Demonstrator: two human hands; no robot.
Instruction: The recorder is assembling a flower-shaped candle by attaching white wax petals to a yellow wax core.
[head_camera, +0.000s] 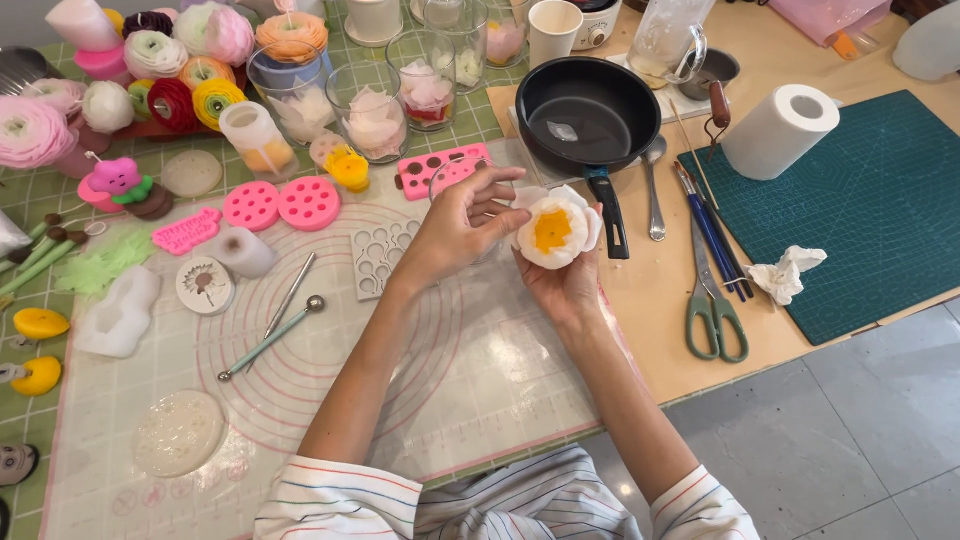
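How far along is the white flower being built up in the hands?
Done: the white flower already has a yellow centre ringed by several white petals. In hand: the right hand cups it from below while the left hand presses a petal onto its upper left edge. Left: loose petals remain in the glass jars behind, and it looks less full than the finished flowers at the back left.

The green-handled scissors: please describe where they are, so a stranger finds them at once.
Start from the dark green cutting mat on the right. The scissors lie just left of its near corner, on the bare wooden table. Unlike the thin blue tools beside them, they have green loop handles.
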